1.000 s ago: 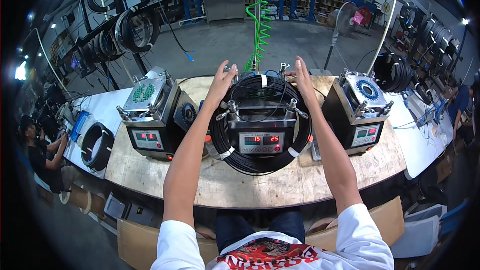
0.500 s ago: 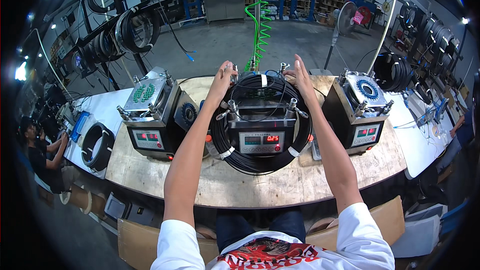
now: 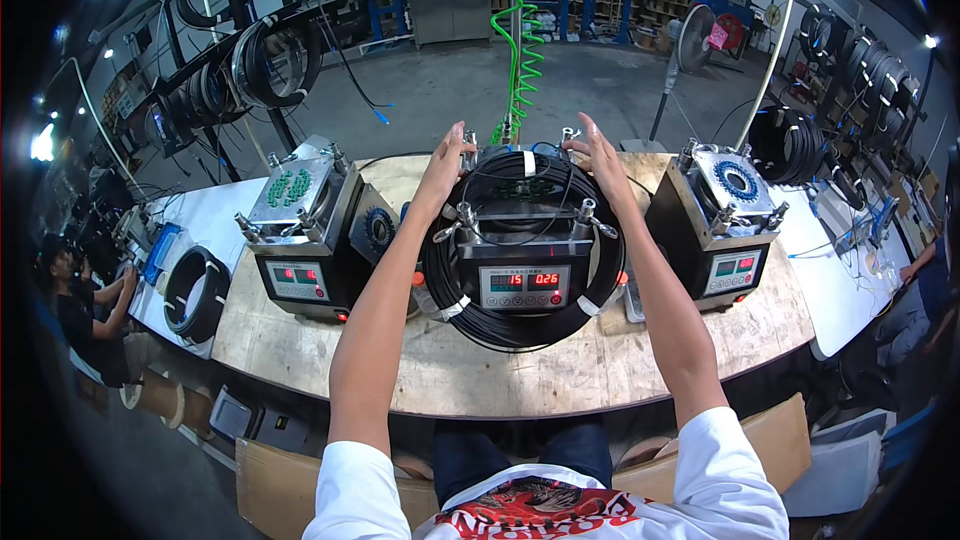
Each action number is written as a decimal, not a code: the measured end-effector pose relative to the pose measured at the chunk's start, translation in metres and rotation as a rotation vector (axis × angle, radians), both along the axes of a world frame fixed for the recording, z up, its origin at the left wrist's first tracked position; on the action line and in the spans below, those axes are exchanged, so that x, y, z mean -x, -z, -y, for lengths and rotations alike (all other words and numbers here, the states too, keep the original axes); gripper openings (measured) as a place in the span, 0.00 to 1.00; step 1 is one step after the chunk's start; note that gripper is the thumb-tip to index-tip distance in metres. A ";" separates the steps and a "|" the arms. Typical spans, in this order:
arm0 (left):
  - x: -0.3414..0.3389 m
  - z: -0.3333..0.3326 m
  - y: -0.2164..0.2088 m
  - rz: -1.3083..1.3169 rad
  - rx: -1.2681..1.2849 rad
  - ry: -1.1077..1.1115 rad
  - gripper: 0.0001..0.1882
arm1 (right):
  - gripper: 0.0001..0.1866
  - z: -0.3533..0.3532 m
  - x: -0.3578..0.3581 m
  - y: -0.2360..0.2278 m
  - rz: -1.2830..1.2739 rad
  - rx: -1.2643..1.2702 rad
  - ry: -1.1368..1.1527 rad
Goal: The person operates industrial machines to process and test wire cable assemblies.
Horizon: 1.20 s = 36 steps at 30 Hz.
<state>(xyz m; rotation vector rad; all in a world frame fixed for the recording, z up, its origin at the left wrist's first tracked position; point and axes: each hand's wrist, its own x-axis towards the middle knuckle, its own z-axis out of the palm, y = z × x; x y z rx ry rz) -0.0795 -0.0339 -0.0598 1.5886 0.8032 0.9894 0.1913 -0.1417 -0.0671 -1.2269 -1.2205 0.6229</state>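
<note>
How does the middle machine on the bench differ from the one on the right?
The middle machine has a black cable coil looped around it; the right machine has none. The middle machine's front shows square-on, while the right machine's is angled. The left hand and right hand are at the middle machine's far posts; neither is at the right machine. Both have black fronts with red lit digits.

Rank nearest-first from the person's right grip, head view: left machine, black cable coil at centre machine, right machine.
1. Black cable coil, at the centre machine
2. Right machine, right side of the bench
3. Left machine, opposite side
</note>
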 end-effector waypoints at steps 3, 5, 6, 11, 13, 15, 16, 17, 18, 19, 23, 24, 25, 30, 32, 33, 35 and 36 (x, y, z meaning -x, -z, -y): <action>-0.003 -0.001 -0.001 -0.014 0.011 0.014 0.41 | 0.38 0.004 -0.001 -0.004 0.027 -0.010 0.017; -0.001 -0.006 0.002 -0.043 0.002 0.020 0.42 | 0.38 0.003 0.000 -0.005 0.057 -0.009 0.025; 0.001 -0.010 0.005 -0.054 -0.035 0.015 0.41 | 0.37 0.002 0.003 -0.005 0.037 -0.018 0.024; -0.005 -0.004 0.004 -0.002 -0.030 0.024 0.41 | 0.36 0.001 -0.003 -0.002 -0.044 0.040 0.013; -0.003 0.001 -0.001 -0.051 -0.075 0.019 0.42 | 0.36 0.003 0.000 -0.004 -0.027 0.039 0.027; -0.002 0.004 -0.002 -0.060 -0.084 0.014 0.41 | 0.36 0.004 0.003 -0.004 0.011 0.020 0.036; -0.002 0.005 -0.003 -0.071 -0.091 0.010 0.41 | 0.37 0.004 0.003 -0.004 0.046 0.002 0.046; -0.001 0.004 -0.003 -0.072 -0.092 0.006 0.41 | 0.37 0.004 0.002 -0.005 0.077 0.026 0.049; -0.001 0.002 -0.003 -0.074 -0.070 0.012 0.40 | 0.37 0.003 0.001 -0.005 0.076 0.025 0.045; -0.001 0.001 -0.002 -0.076 -0.047 0.019 0.40 | 0.37 0.002 -0.001 -0.005 0.049 0.006 0.031; -0.002 0.002 -0.002 -0.090 -0.083 0.026 0.41 | 0.37 0.004 0.000 -0.005 0.024 -0.015 0.021; -0.001 0.001 0.000 -0.088 -0.068 0.033 0.41 | 0.37 0.004 0.002 -0.006 0.023 -0.014 0.018; 0.000 -0.001 0.002 -0.086 -0.053 0.040 0.41 | 0.37 0.004 0.004 -0.006 0.019 -0.009 0.019; 0.000 -0.006 0.001 -0.095 -0.066 0.077 0.41 | 0.38 0.004 0.002 -0.007 -0.092 0.065 -0.006; -0.001 -0.004 0.000 -0.106 -0.078 0.087 0.41 | 0.39 0.003 0.001 -0.007 -0.055 0.069 0.007; -0.002 -0.001 -0.001 -0.078 -0.073 0.067 0.41 | 0.39 0.003 0.000 -0.007 -0.055 0.070 0.009; -0.003 0.005 -0.004 -0.052 -0.066 0.045 0.41 | 0.40 0.003 0.000 -0.007 -0.046 0.092 0.013; -0.002 0.008 -0.007 -0.086 -0.065 0.037 0.41 | 0.40 0.003 0.001 -0.007 -0.047 0.093 0.013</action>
